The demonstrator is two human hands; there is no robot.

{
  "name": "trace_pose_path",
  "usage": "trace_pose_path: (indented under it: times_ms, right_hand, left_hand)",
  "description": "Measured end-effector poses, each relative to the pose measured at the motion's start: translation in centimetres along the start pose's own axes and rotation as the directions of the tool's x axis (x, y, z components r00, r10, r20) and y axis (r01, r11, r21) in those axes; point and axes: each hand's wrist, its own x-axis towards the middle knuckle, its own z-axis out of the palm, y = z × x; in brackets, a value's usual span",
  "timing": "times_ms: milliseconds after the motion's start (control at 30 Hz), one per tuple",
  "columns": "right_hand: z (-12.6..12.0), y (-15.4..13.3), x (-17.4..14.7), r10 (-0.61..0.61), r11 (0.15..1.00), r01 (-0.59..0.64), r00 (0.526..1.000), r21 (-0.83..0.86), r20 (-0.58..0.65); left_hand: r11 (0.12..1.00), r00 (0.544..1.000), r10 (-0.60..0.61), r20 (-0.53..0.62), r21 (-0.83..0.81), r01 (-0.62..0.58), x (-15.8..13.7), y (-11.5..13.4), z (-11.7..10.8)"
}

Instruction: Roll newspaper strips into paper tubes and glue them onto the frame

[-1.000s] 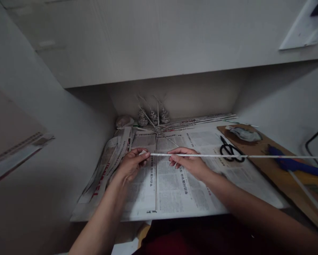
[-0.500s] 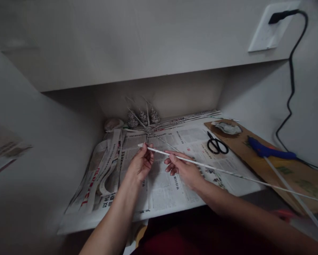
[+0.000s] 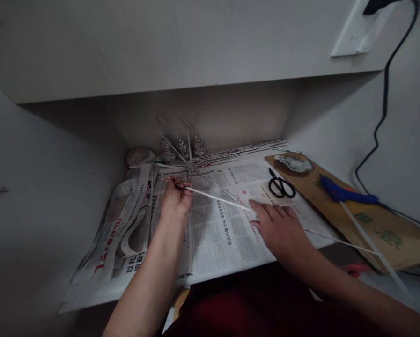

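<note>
The white rod [image 3: 213, 195] slanted from the centre of the frame down to the right. The left hand [image 3: 176, 199] was closed on it near its left tip; the right hand [image 3: 278, 227] lay over it palm down, its firmness of grip not determinable. The step in hand was judged to be two-handed working along the rod; the next move appeared to call for a steady left hold. Newspaper [image 3: 210, 234] gave open room towards the worktop [image 3: 79, 299] front edge. Constraints: overhanging panel [image 3: 202, 47] above; scissors [image 3: 282, 188] and cardboard [image 3: 402, 238] at right.
</note>
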Motion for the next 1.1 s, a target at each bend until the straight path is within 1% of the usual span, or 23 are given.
trace_pose_path:
  times_ms: [67,100,133,200,267,300,333,400,433,467,533,567,600,633,700,767,800,867,933,967,1000,1033,1100]
  right_hand:
    - [0.2,0.8,0.1,0.080,0.980,-0.115,0.975,0.164,0.207]
    - [0.0,1.0,0.1,0.080,0.931,-0.187,0.942,0.312,0.326]
    - [-0.3,1.1,0.0,0.053,0.830,-0.288,0.893,0.477,0.448]
    - [-0.9,1.3,-0.1,-0.093,0.461,-0.550,0.750,0.696,0.655]
    - [-1.3,1.4,-0.3,-0.320,0.072,-0.765,0.590,0.640,0.742]
    - [-1.4,1.5,-0.4,-0.420,-0.048,-0.821,0.534,0.569,0.734]
    - [-1.4,1.4,-0.5,-0.494,-0.106,-0.850,0.495,0.516,0.715]
    - [-1.3,1.3,-0.5,-0.518,-0.068,-0.853,0.473,0.517,0.713]
    - [-1.2,1.1,-0.4,-0.457,0.012,-0.821,0.504,0.571,0.733]
    - [-1.1,0.9,-0.3,-0.357,0.138,-0.754,0.567,0.642,0.742]
    - [-0.8,0.3,0.3,-0.121,0.493,-0.521,0.753,0.697,0.647]
    - [-0.5,0.0,0.6,-0.031,0.669,-0.393,0.833,0.631,0.552]
    - [-0.2,-0.3,1.0,0.022,0.804,-0.290,0.887,0.519,0.462]
    - [0.1,-0.6,1.3,0.050,0.889,-0.221,0.917,0.401,0.395]
    - [0.7,-1.0,1.9,0.066,0.942,-0.174,0.935,0.289,0.348]
    - [0.9,-1.3,2.3,0.012,0.875,-0.211,0.909,0.436,0.416]
    - [0.9,-1.3,2.3,-0.031,0.772,-0.292,0.870,0.565,0.492]
    - [0.8,-1.0,2.4,-0.184,0.405,-0.559,0.725,0.723,0.664]
    - [0.9,-0.5,2.2,-0.392,0.024,-0.777,0.571,0.629,0.721]
    - [1.0,-0.3,2.1,-0.478,-0.097,-0.825,0.529,0.557,0.701]
    - [1.2,-0.1,1.9,-0.537,-0.159,-0.845,0.509,0.511,0.673]
    - [1.4,-0.1,1.8,-0.562,-0.170,-0.848,0.502,0.502,0.658]
    - [1.5,-0.3,1.8,-0.506,-0.044,-0.807,0.527,0.589,0.683]
  left_hand:
    - [1.000,0.999,-0.017,0.041,0.004,0.017,0.1,0.2,0.3]
    - [0.999,0.997,-0.035,0.072,0.004,0.034,0.1,0.3,0.4]
    - [0.998,0.993,-0.055,0.105,-0.002,0.055,0.1,0.4,0.5]
    - [0.995,0.983,-0.095,0.158,-0.024,0.100,0.1,0.7,0.6]
    - [0.989,0.974,-0.127,0.188,-0.047,0.138,0.0,1.0,0.8]
    - [0.987,0.970,-0.141,0.199,-0.055,0.154,0.0,1.1,0.9]
    - [0.984,0.967,-0.152,0.204,-0.059,0.167,-0.1,1.2,1.0]
    - [0.982,0.967,-0.168,0.193,-0.051,0.181,-0.1,1.1,1.1]
    - [0.983,0.969,-0.167,0.181,-0.043,0.178,0.0,1.0,1.1]
    - [0.985,0.973,-0.162,0.162,-0.033,0.169,0.1,0.8,1.1]
    - [0.988,0.981,-0.151,0.119,-0.016,0.154,0.4,0.5,0.9]
    - [0.988,0.984,-0.150,0.101,-0.012,0.152,0.5,0.4,0.7]
    - [0.988,0.985,-0.152,0.085,-0.011,0.153,0.7,0.3,0.5]
    - [0.988,0.985,-0.156,0.073,-0.011,0.157,0.8,0.2,0.3]
    - [0.987,0.985,-0.160,0.071,-0.013,0.161,1.0,0.2,0.0]
    - [0.987,0.984,-0.160,0.079,-0.012,0.161,1.1,0.4,-0.2]
    - [0.987,0.983,-0.160,0.088,-0.011,0.162,1.1,0.4,-0.2]
    - [0.985,0.980,-0.168,0.110,-0.011,0.171,1.1,0.6,-0.2]
    - [0.982,0.974,-0.183,0.130,-0.020,0.187,1.0,0.7,-0.1]
    - [0.980,0.971,-0.192,0.141,-0.025,0.197,1.0,0.7,-0.1]
    - [0.978,0.968,-0.201,0.150,-0.027,0.207,1.0,0.7,-0.1]
    - [0.977,0.965,-0.207,0.159,-0.026,0.213,1.0,0.7,-0.1]
    - [0.978,0.966,-0.203,0.162,-0.013,0.208,1.1,0.7,-0.2]
